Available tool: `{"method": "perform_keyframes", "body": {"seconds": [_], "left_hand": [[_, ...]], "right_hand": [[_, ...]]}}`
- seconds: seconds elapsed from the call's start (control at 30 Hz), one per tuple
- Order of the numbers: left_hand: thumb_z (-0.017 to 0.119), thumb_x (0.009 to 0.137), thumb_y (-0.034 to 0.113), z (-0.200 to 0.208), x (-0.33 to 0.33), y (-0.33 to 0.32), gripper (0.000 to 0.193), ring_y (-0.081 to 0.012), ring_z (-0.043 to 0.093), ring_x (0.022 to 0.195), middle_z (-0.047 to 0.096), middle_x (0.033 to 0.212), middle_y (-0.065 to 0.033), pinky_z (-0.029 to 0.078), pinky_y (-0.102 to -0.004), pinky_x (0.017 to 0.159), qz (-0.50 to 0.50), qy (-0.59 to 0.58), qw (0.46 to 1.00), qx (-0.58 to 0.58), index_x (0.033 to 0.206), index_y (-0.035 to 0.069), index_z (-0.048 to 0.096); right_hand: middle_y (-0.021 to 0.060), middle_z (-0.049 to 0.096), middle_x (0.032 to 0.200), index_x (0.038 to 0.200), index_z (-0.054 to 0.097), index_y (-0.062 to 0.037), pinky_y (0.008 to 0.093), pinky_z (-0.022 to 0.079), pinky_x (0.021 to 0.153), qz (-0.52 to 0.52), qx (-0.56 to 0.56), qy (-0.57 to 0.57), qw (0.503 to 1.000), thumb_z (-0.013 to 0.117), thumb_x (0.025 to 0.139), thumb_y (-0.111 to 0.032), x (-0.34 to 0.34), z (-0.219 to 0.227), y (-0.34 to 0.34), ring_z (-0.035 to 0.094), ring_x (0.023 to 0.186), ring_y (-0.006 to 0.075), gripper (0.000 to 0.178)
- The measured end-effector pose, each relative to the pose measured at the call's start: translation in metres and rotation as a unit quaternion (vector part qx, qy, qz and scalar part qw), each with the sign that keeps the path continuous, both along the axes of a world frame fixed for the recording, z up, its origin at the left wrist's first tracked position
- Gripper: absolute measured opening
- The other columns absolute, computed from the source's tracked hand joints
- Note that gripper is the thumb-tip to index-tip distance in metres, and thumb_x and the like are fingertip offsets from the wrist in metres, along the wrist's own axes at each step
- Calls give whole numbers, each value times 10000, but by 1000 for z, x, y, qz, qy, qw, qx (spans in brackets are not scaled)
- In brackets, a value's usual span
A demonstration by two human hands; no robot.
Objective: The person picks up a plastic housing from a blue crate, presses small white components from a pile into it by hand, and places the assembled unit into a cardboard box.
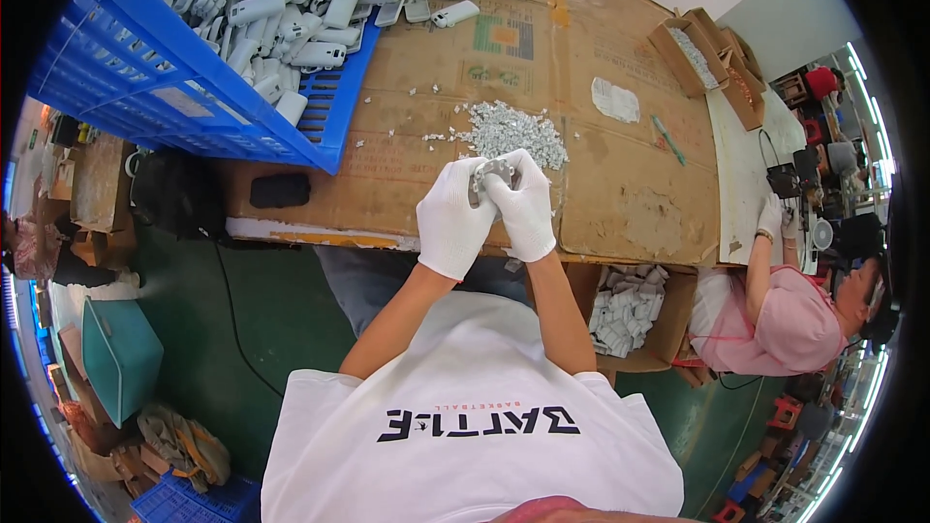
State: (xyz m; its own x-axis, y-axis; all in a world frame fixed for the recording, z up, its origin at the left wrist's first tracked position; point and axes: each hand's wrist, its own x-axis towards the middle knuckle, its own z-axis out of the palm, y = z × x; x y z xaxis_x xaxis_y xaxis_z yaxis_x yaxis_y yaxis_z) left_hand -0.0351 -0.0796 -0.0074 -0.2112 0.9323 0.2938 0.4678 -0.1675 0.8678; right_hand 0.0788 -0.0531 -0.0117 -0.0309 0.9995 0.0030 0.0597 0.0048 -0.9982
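Both hands wear white gloves and meet just over the near edge of the cardboard-covered table. My left hand is closed on one side of a small grey-white plastic casing. Pressed against its other side are the fingers of my right hand. Fingers cover much of the casing, so its exact kind cannot be made out. Right beyond the hands lies a heap of tiny whitish-silver parts, with a few strays scattered to its left. Many white plastic casings are piled in and around the blue crate at the far left.
The blue crate lies tipped on the table. A dark pouch, a crumpled paper and a green pen rest there too. Below the edge stands a box of white pieces. A co-worker in pink sits at the right.
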Motion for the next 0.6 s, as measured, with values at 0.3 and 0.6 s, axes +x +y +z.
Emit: {"method": "perform_keyframes", "body": {"seconds": [0.3, 0.6], "left_hand": [[704, 800, 69, -2, 13, 8, 272, -281, 698, 844, 696, 974, -123, 549, -342, 744, -34, 41, 999, 12, 1069, 59, 663], [728, 821, 293, -3, 16, 125, 461, -343, 647, 1086, 658, 1163, -200, 514, -425, 943, -180, 179, 967, -36, 1195, 37, 643]], "right_hand": [[-15, 533, 753, 831, 557, -29, 242, 431, 633, -19, -4, -4, 1000, 604, 815, -40, 16, -12, 11, 475, 711, 57, 51], [80, 671, 795, 887, 631, -27, 325, 519, 684, -228, 77, -197, 950, 593, 828, -75, 181, -37, 68, 632, 740, 152, 85]]}}
